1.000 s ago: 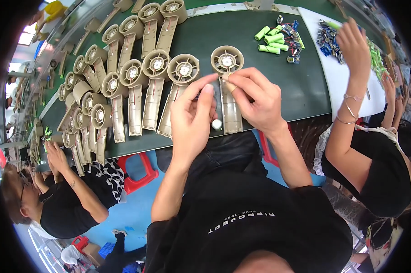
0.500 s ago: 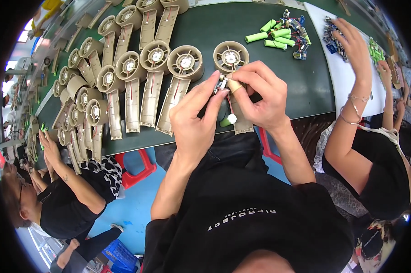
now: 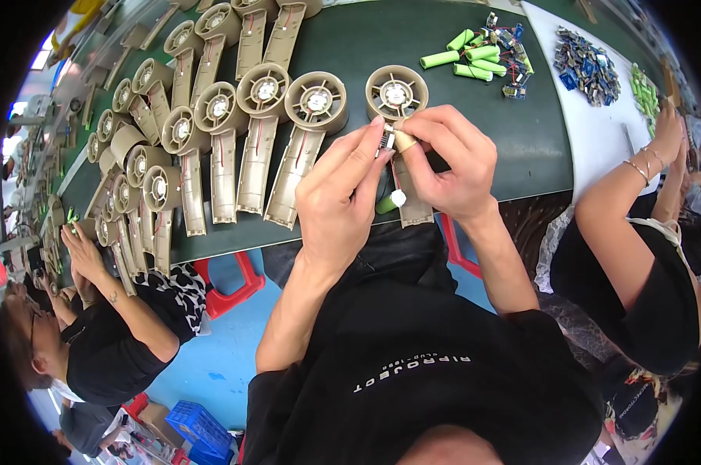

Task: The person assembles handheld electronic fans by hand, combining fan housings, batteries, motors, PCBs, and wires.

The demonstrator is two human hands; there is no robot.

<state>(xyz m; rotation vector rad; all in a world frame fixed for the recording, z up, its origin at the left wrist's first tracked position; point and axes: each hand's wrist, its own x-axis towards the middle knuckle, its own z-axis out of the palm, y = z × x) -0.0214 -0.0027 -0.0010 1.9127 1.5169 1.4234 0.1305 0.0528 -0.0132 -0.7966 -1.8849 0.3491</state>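
The dark green table (image 3: 521, 143) carries everything here, with a white sheet (image 3: 540, 46) along its right side. Rows of beige fan housings (image 3: 316, 105) crowd the table's left half, handles toward the near edge. A separate fan housing (image 3: 397, 76) lies right of those rows, its handle reaching the near edge between the 2 hands.

The left hand (image 3: 339, 182) pinches a small board between thumb and forefinger. The right hand (image 3: 455, 159) is narrow, its fingertips close at the board's right side; whether they grip the board or a wire, I cannot tell.

Toward the far right corner lies a cluster of green cells (image 3: 482, 54). Just beside the separate housing's handle, near the table's near edge, is 1 green cell (image 3: 386, 204) with a white end.

Smallest is the circuit board (image 3: 386, 141), above that handle. Gripping it by its edges should keep it steady; the right fingertips are best kept light, since any thin wires there could tear, and slack toward the cell would help.
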